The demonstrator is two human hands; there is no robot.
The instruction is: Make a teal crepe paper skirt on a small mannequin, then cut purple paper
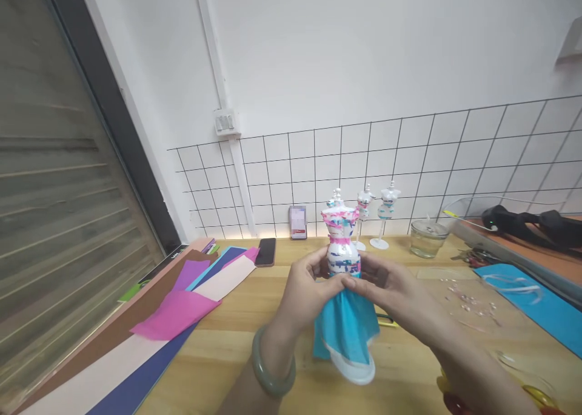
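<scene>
A miniature dress form (pixel 344 254), white with pink and blue markings, is tilted in front of me between both hands. Blue fabric (pixel 348 318) hangs in folds below its hips like a skirt, above a white round base (pixel 357 371). My left hand (pixel 309 284), with a jade-green bangle on the wrist, is closed around the form's left side. On the other side my right hand (pixel 391 284) grips it too. Both thumbs meet at the front, pressing the top of the blue fabric. The fingers behind the form are partly hidden.
Coloured fabric sheets (pixel 182 315) lie at left, near a dark phone (pixel 266 252). Another phone (pixel 298 222) leans on the wall grid. More small dress forms (pixel 388 204) stand behind. At right are a glass (pixel 427 239), small beads (pixel 473 303) and blue cloth (pixel 536 303).
</scene>
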